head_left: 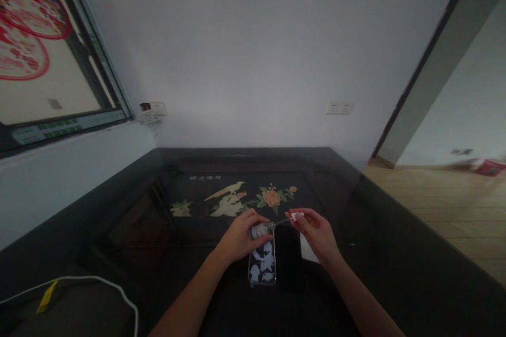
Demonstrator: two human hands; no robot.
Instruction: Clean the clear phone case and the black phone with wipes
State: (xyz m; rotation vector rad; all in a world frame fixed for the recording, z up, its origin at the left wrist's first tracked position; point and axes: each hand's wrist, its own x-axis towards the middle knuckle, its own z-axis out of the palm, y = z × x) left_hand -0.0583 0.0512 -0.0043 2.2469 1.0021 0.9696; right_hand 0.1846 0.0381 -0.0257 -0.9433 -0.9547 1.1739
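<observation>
Well, spill risk: small bottle [260,230] tipped over a phone case [263,266]

From where I stand, left hand [244,234] has the small bottle gripped, nearly on its side, mouth toward the right hand [319,236]. Right hand pinches a white cap [296,216] with a thin stem [282,221] pointing at the mouth; can't tell if the tip is inside. Can't see how full the bottle is either. If there's liquid, more tilt could run it onto the patterned phone case just below, or the dark flat slab [290,266] beside it. A knock from the stem could jolt the bottle; a loose pinch could drop the cap onto the glossy counter [336,300]. White sheet [309,250] by the right wrist could snag.
</observation>
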